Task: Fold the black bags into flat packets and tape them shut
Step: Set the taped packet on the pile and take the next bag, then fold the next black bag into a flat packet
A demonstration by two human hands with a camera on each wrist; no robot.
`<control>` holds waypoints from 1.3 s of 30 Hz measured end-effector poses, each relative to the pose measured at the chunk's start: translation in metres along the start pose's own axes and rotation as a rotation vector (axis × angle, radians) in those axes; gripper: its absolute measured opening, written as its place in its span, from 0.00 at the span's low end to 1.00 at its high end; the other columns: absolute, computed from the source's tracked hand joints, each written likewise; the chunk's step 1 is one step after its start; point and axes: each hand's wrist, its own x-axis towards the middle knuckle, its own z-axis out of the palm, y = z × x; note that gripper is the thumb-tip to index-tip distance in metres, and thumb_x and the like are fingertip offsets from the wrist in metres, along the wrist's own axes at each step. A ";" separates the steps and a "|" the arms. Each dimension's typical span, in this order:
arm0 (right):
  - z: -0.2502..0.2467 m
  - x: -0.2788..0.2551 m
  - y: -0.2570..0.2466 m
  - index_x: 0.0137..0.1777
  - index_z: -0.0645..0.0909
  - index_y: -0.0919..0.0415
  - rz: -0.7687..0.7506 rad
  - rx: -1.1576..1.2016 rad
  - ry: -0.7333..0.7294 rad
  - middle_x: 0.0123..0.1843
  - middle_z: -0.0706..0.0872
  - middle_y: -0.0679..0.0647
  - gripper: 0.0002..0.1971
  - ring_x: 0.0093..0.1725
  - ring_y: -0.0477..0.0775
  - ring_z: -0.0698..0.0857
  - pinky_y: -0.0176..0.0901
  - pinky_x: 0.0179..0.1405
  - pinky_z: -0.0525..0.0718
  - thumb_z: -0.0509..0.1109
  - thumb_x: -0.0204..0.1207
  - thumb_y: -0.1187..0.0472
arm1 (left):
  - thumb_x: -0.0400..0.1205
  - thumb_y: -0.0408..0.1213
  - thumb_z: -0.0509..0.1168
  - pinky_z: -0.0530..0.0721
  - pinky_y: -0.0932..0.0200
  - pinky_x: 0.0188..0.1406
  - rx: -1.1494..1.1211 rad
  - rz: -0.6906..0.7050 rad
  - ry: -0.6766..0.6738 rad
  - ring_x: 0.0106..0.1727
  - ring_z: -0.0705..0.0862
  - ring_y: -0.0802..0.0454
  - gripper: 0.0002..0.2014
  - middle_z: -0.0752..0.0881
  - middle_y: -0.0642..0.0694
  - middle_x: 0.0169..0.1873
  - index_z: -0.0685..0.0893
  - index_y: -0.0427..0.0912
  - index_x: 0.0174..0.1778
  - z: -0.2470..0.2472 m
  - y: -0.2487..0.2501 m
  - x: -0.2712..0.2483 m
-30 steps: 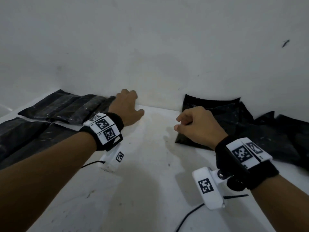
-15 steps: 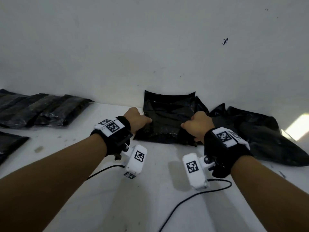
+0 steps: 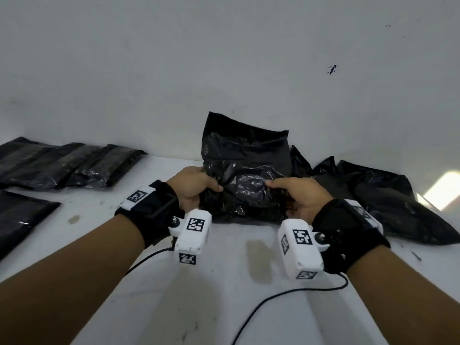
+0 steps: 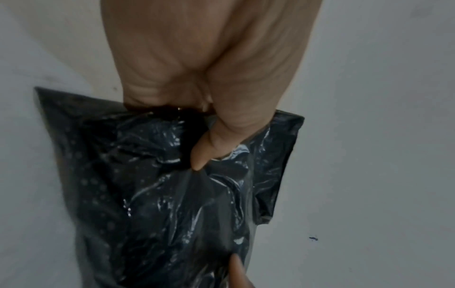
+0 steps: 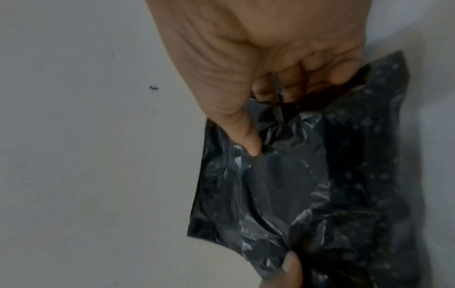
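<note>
A crinkled black bag [image 3: 245, 168] is lifted off the white table [image 3: 224, 282], its top edge leaning toward the wall. My left hand [image 3: 196, 186] grips its left side, thumb pressed into the plastic [image 4: 200, 155]. My right hand [image 3: 296, 192] grips its right side, thumb dug into the film [image 5: 251, 144]. In the left wrist view the black bag [image 4: 160, 194] hangs below my fingers; in the right wrist view the bag [image 5: 307, 185] does the same.
Folded black packets [image 3: 72, 165] lie in a row at the back left, another [image 3: 17, 217] at the left edge. A heap of loose black bags [image 3: 388, 197] sits at the right against the wall. Camera cables [image 3: 286, 297] trail over the near table.
My head turned right from the packets. Both hands went to the black bag, took hold of its sides and raised it off the table.
</note>
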 end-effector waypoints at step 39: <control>0.021 -0.234 0.096 0.54 0.88 0.70 -0.422 0.159 -0.343 0.51 0.92 0.63 0.08 0.54 0.59 0.92 0.42 0.53 0.88 0.74 0.76 0.71 | 0.60 0.17 0.78 0.89 0.49 0.55 -0.142 0.289 -0.014 0.55 0.89 0.35 0.23 0.89 0.29 0.54 0.88 0.26 0.53 -0.036 -0.084 -0.266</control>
